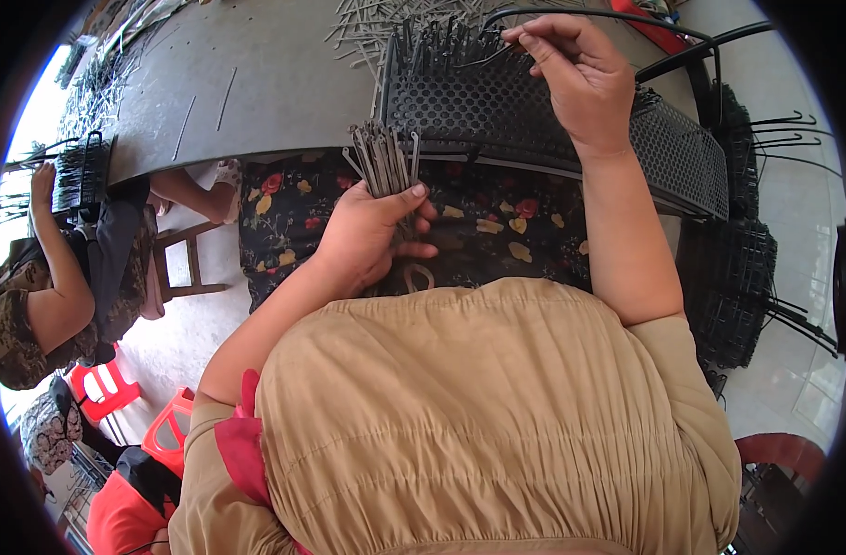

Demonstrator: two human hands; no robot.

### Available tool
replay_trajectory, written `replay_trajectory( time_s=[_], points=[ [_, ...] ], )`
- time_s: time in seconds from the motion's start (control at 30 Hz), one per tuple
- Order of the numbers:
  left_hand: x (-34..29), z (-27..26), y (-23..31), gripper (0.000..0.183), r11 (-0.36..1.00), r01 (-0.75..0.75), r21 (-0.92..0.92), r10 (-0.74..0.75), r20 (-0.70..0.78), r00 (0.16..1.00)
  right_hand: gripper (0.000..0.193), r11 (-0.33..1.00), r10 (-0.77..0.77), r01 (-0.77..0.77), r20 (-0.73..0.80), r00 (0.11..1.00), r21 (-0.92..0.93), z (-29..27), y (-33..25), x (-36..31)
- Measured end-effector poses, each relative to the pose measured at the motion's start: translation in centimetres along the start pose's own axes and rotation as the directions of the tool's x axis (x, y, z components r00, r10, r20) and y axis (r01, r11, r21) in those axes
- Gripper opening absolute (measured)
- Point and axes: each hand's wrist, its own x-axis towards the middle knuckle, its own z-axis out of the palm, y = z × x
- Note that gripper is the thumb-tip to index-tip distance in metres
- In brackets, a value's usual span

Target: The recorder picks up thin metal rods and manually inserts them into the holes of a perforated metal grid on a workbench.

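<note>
My left hand (372, 227) is closed round a bundle of thin grey metal rods (383, 162), several of them with small bent ends, above the table's near edge. My right hand (585, 79) is raised over a black perforated metal rack (478, 106), thumb and fingers pinched together. A slim dark metal rod (483, 60) appears to run out from that pinch, though its end at the fingertips is hard to make out. Along the rack's far side stands a row of dark upright rods (432, 46). A thick black bar (608, 13) curves above this hand.
Loose metal rods lie heaped (372, 23) behind the rack on the grey table (256, 83). A second perforated rack (686, 148) stands right, near stacked black wire racks (733, 277). Flowered cloth (506, 208) hangs below the edge. At left, another person (57, 287) works; red stools (104, 384) stand behind.
</note>
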Motion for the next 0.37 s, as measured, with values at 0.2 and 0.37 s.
replay_trajectory(
  time_s=[0.2,0.37],
  points=[
    [0.2,-0.1,-0.1,0.009,1.0,0.0,-0.001,0.0,-0.008,1.0,0.01,0.999,-0.027,0.024,0.079,0.997,0.028,-0.1,-0.5,0.4],
    [0.2,-0.1,-0.2,0.01,1.0,-0.013,0.01,0.013,-0.019,1.0,0.006,0.943,-0.051,0.066,0.052,0.997,-0.326,0.9,-2.8,2.3]
  ],
)
